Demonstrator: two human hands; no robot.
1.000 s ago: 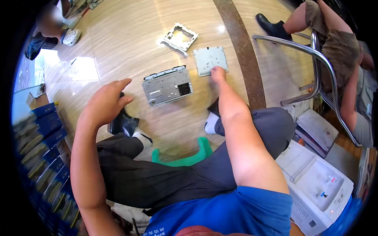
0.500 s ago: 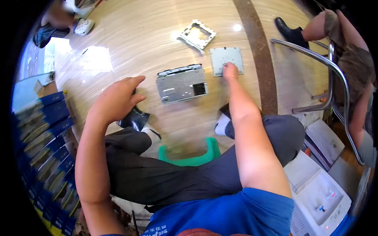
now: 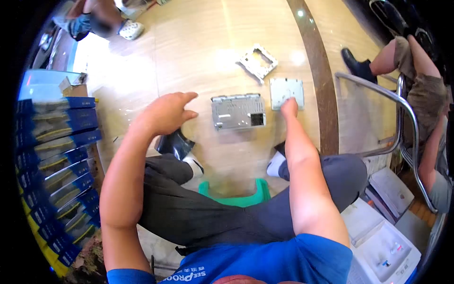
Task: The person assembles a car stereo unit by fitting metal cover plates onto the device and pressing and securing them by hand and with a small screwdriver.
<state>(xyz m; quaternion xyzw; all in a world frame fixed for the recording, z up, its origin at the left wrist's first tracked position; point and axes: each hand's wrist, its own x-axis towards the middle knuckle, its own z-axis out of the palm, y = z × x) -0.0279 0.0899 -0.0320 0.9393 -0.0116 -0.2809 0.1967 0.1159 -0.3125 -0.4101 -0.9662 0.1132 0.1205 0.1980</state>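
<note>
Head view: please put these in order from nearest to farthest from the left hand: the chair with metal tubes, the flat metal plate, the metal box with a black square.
From the left hand:
1. Metal box, just to its right.
2. Flat metal plate, right of the box.
3. Chair, at the far right side.

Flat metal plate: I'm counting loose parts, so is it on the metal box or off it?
Off: the plate sits beside the metal box, with floor showing between them.
</note>
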